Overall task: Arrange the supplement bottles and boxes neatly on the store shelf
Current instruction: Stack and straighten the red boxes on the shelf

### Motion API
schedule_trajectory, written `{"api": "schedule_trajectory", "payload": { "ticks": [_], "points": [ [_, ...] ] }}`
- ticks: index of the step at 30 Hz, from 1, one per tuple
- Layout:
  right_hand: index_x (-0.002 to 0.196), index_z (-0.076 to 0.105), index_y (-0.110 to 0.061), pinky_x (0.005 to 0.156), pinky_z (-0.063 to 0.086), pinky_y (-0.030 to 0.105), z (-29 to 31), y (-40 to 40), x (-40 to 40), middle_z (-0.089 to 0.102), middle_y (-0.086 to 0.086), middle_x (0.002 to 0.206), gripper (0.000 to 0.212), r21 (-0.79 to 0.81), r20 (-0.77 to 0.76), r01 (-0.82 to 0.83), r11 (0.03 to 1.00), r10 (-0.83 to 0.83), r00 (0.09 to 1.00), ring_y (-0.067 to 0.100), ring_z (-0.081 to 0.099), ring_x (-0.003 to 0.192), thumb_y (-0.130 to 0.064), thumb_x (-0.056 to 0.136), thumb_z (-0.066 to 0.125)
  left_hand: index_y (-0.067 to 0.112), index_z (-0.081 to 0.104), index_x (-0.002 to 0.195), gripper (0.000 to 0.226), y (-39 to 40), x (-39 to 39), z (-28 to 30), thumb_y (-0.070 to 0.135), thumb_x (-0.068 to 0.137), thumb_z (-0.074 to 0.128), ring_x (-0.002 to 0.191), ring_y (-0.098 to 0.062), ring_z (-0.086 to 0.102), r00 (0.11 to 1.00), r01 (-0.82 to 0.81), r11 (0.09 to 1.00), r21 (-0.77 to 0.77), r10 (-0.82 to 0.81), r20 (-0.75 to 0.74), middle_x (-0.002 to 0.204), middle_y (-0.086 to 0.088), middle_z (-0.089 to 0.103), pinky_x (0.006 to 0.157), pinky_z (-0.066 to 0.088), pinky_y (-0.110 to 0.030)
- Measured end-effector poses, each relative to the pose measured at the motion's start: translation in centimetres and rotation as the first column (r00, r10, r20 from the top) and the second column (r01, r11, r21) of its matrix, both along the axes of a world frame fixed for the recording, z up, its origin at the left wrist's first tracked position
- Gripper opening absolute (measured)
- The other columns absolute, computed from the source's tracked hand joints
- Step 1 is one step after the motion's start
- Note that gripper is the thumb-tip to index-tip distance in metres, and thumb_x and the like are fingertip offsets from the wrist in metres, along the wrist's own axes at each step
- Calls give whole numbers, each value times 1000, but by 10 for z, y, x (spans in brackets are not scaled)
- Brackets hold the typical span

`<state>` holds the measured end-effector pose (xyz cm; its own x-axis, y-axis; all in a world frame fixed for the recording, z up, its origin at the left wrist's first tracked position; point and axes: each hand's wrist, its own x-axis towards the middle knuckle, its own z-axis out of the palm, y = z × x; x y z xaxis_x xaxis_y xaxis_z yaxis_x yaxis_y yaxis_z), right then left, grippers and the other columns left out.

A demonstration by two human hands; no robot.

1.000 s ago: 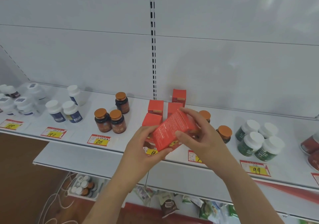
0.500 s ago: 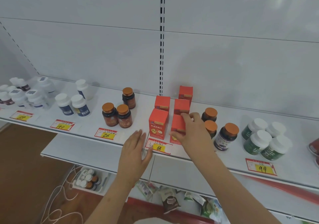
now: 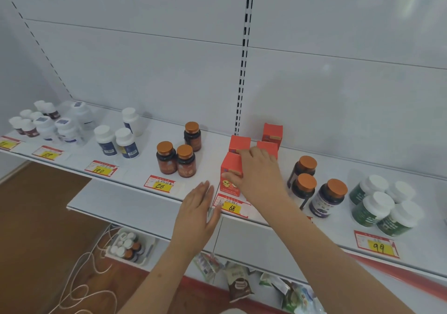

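Note:
Several red supplement boxes stand in a cluster on the white shelf (image 3: 135,176), behind the "68" price tag (image 3: 231,206). My right hand (image 3: 258,176) lies over the front of the cluster, fingers on top and thumb pressed on the face of the front-left red box (image 3: 229,185). It hides the box to the right of that one. Behind stand three more red boxes (image 3: 238,143). My left hand (image 3: 196,212) hovers open at the shelf's front edge, left of the tag, holding nothing.
Amber-capped brown bottles (image 3: 167,157) stand left of the boxes, and three more (image 3: 304,183) to their right. Green bottles (image 3: 372,207) sit far right, white bottles (image 3: 125,142) far left. Below are a lower shelf (image 3: 125,207), a basket of bottles (image 3: 130,243), a white cable (image 3: 79,282) and snack packets (image 3: 238,282).
A second ago both hands held a red box in the air. It now stands at the front of the cluster under my right hand, and my left hand has let go and dropped to the shelf edge.

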<state>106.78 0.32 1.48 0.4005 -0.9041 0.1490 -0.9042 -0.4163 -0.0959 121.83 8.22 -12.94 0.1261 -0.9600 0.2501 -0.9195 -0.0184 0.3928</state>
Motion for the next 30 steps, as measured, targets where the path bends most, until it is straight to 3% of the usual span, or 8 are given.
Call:
{"api": "schedule_trajectory", "payload": {
  "ticks": [4,8,13,17,21,25,27,30],
  "points": [
    [133,54,-20,105,34,42,7,-13,5,52,5,128,68,28,-154,-27,999,31,988,26,45,123,-68,85,55,25,41,151,65,2,0,13,61,99,27,149,-5,22,994,4,999,46,1,-110,161,11,28,119,10,-20],
    [132,59,-26,93,43,28,17,-8,-13,52,-9,117,70,124,378,-77,989,25,926,11,53,106,-60,73,76,26,54,139,46,6,2,49,48,99,48,137,1,38,837,-104,994,21,99,-538,151,15,44,115,30,-23],
    [129,60,-38,94,54,34,36,3,-37,57,-20,116,62,297,758,-361,884,12,653,5,63,104,-45,71,83,14,65,120,68,3,8,132,67,84,42,96,-29,73,-13,57,981,187,188,-982,113,-18,73,76,61,-31],
    [129,53,-52,96,54,32,31,13,-44,62,-20,124,54,359,842,-494,792,-47,537,-1,64,108,-49,78,69,18,65,114,45,8,5,162,51,85,55,89,-28,75,136,86,987,133,120,-983,102,-12,77,77,62,-31],
    [126,58,-50,81,60,34,34,20,-43,67,-4,122,67,468,879,-514,718,-320,354,15,73,99,-79,68,43,23,67,121,54,17,1,164,43,71,76,101,-8,71,523,2,996,-94,-81,-848,107,8,76,90,57,-26],
    [122,60,-30,73,62,30,45,23,-46,76,1,102,47,482,869,-504,717,-316,381,22,76,89,-58,84,55,29,58,133,64,18,-3,159,31,74,83,121,-8,60,709,90,973,-214,-214,-672,129,10,64,95,51,-15],
    [126,58,-34,74,62,30,47,25,-49,75,-4,103,43,422,894,-464,779,-272,357,17,75,91,-49,86,60,33,54,137,73,11,-2,159,41,71,83,128,-7,55,643,159,980,-117,-192,-741,141,9,55,100,50,-22],
    [125,54,-49,73,61,28,45,30,-57,70,-13,112,46,319,937,-505,802,-186,297,12,71,102,-44,80,63,26,60,131,70,0,0,167,69,77,61,116,-26,67,138,192,973,126,101,-985,135,-9,63,99,54,-43]
  ]
}}
